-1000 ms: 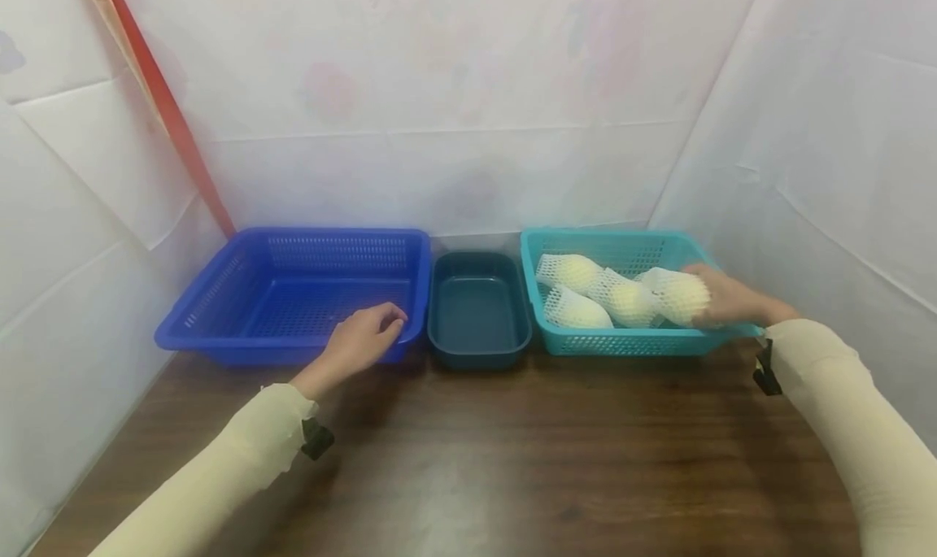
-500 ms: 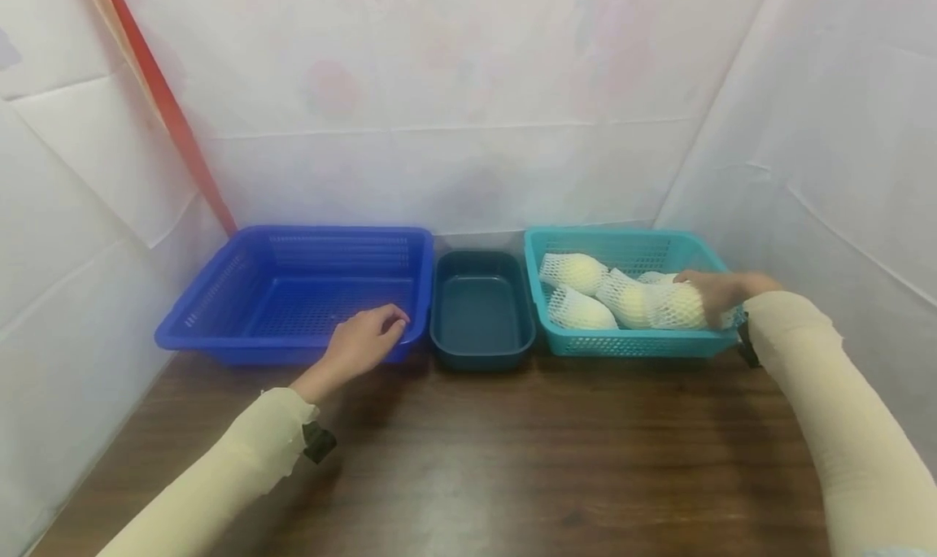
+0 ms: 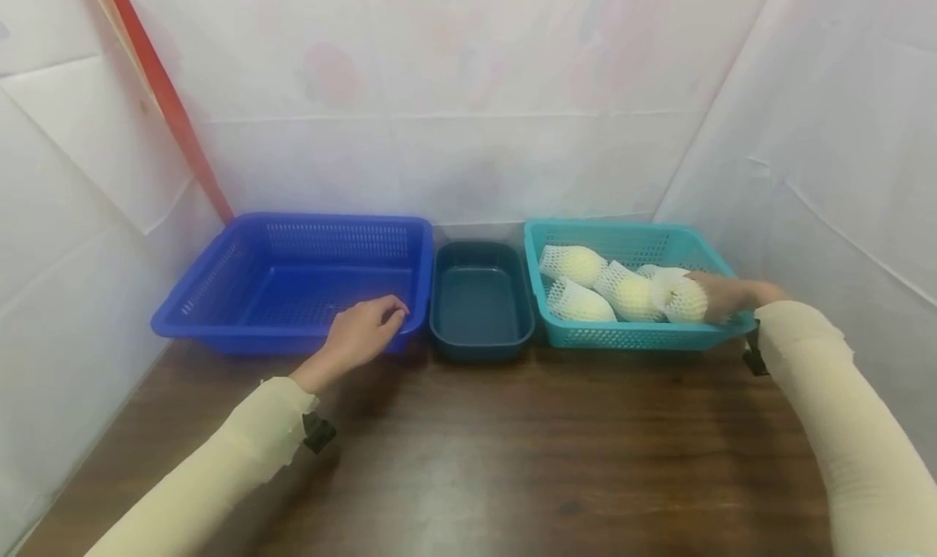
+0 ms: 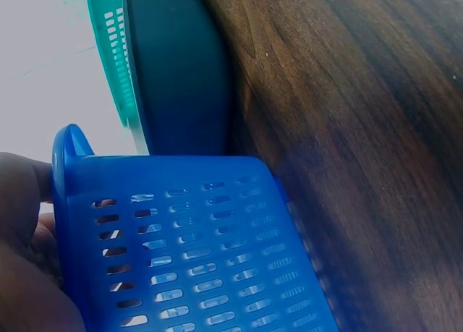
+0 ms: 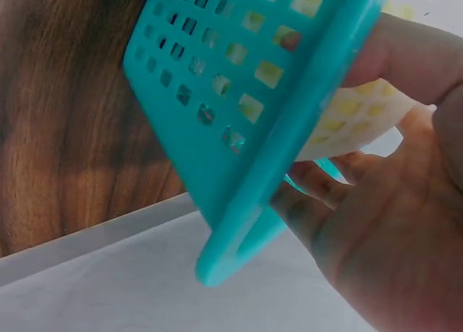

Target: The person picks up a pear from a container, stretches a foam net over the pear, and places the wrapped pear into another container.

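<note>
In the head view my right hand (image 3: 721, 294) reaches into the right end of the teal basket (image 3: 622, 336). It grips a pale yellow fruit (image 3: 688, 298) wrapped in a white foam net. Thumb and fingers curve round that netted fruit (image 5: 351, 118) in the right wrist view, close inside the basket rim. Several more netted fruits, such as one at the left (image 3: 581, 303), lie beside it. My left hand (image 3: 363, 329) rests loosely curled at the front right corner of the blue basket (image 3: 241, 329), holding nothing. The left wrist view has its fingers right by the rim.
A dark teal tray (image 3: 479, 350) stands between the two baskets. All three sit on a brown wooden table (image 3: 468, 443). White sheeting (image 3: 468, 77) walls the back and sides, with a red strip (image 3: 164, 93) at the left.
My right hand dipped lower in the teal basket, then shifted slightly; the fruit it grips has turned. My left hand stays at the blue basket. The head view has tilted a little.
</note>
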`<state>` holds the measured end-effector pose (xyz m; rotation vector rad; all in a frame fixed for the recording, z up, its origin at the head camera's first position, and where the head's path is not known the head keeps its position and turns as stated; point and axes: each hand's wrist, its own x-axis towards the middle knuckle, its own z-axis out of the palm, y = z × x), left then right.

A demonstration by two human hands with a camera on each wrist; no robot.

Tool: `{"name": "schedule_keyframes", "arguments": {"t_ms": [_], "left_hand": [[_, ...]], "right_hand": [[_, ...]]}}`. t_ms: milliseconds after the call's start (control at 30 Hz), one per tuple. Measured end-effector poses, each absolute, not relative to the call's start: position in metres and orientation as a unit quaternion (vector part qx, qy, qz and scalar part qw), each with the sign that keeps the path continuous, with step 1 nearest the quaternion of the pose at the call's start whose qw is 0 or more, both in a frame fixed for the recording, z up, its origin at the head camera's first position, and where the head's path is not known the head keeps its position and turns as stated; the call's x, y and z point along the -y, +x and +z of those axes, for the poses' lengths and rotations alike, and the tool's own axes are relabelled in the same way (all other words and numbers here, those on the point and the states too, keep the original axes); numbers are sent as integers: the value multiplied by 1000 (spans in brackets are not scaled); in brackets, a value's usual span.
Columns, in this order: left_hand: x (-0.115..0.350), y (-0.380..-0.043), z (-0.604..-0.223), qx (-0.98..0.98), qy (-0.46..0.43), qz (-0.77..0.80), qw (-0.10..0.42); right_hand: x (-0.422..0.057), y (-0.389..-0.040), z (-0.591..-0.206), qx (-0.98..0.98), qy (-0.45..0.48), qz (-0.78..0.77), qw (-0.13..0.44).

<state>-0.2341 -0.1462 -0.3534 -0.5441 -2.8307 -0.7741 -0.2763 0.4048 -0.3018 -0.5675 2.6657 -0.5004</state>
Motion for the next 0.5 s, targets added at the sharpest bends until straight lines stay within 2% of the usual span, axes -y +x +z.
{"name": "schedule_keyframes", "arguments": {"t_ms": [333,433,500], "left_hand": [[151,-238,-351,924,-217,-307,68],[152,-235,-349,913,-240,-323,73],[154,-231,-347,910,-252,-319,81]], "right_hand": [[-419,-269,-299,-939,-114,-253,203],[-413,-261,-291,-948,-109,-243,174],[-408,-257,-286,-955,-118,-238,129]]}}
